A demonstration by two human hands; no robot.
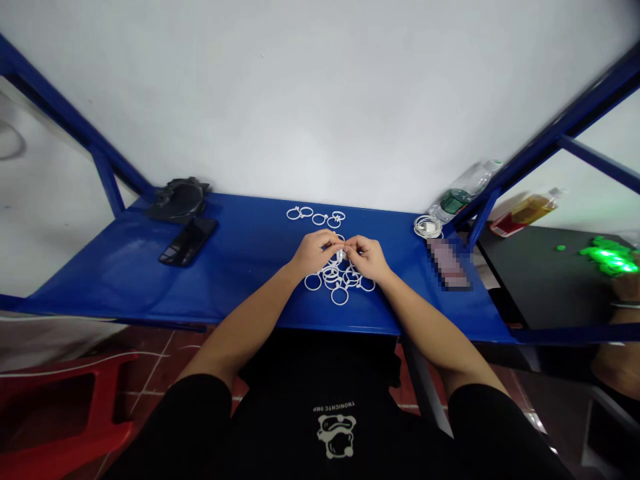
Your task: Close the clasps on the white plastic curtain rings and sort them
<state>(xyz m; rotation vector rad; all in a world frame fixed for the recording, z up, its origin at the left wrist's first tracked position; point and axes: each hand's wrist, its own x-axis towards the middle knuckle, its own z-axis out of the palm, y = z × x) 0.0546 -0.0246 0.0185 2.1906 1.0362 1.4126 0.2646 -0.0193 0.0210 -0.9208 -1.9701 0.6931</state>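
My left hand and my right hand meet over the middle of the blue table, fingertips pinched together on a small white ring. Under and just in front of the hands lies a pile of several white rings. A short row of white rings lies farther back, near the wall.
A black phone and a dark object lie at the table's back left. A coiled white cable and a clear bottle sit at the back right. Another person's arm is by green pieces on a black table at right. A red stool stands lower left.
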